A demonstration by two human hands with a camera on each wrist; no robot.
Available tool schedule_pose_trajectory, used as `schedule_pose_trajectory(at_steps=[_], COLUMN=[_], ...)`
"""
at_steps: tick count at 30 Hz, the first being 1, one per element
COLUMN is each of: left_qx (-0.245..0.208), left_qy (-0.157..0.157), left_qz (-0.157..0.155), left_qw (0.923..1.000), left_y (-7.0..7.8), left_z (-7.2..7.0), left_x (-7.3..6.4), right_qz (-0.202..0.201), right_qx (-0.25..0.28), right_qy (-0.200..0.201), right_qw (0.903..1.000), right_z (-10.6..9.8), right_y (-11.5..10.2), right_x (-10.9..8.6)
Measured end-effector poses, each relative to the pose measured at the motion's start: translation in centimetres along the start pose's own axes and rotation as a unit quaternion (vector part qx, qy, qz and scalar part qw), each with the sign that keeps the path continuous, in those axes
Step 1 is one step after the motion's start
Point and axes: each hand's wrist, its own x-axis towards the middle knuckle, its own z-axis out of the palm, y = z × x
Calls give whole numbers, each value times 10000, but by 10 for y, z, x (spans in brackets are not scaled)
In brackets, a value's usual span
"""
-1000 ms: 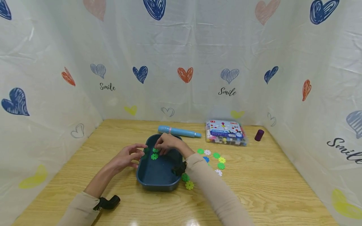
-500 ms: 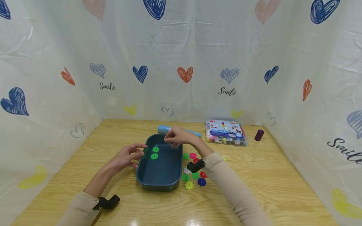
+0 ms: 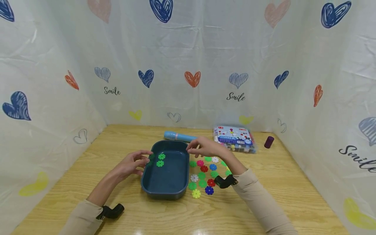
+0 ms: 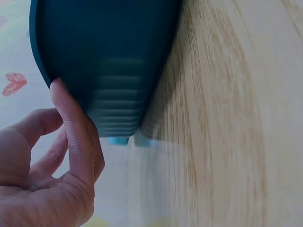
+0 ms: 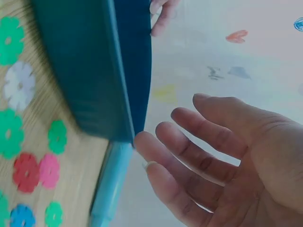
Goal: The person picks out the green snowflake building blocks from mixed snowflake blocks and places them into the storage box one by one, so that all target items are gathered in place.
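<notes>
A dark blue-green plastic basin (image 3: 167, 181) stands on the table, with two green snowflake-shaped discs (image 3: 160, 163) lying near its left wall. My left hand (image 3: 131, 164) is at the basin's left side; in the left wrist view one fingertip touches the rim while the other fingers are loosely bent. Over the basin's right rim hovers my right hand (image 3: 204, 147); the right wrist view shows its fingers relaxed and apart, holding nothing. Right of the basin lie several loose snowflake discs: green (image 3: 202, 183), red (image 3: 211, 182), white (image 3: 194, 178), dark blue (image 3: 209, 190) and yellow (image 3: 196, 194).
Behind the basin lies a light blue tube-like object (image 3: 179, 136), partly covered by my right hand. A clear box of colourful pieces (image 3: 235, 138) sits at the back right, beside a small purple cylinder (image 3: 269, 142). A heart-printed curtain (image 3: 176, 101) surrounds the table.
My right hand has risen out of the basin and moved right to its right rim, uncovering the discs beside it. My left hand stays put at the left side.
</notes>
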Motion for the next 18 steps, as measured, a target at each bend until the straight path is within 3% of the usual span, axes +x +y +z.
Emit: schedule_pose_trajectory(at_steps=[14, 18], left_qx=[-43, -36], left_qy=[18, 26], left_qz=[-53, -40], left_qw=[10000, 10000], left_y=[0, -1], left_z=[1, 0], left_x=[0, 0], right_qz=[106, 297], right_qx=[-130, -193], right_qy=[265, 272], right_qw=[9995, 9990], right_z=[2, 2], right_y=[41, 56], right_x=[-66, -81])
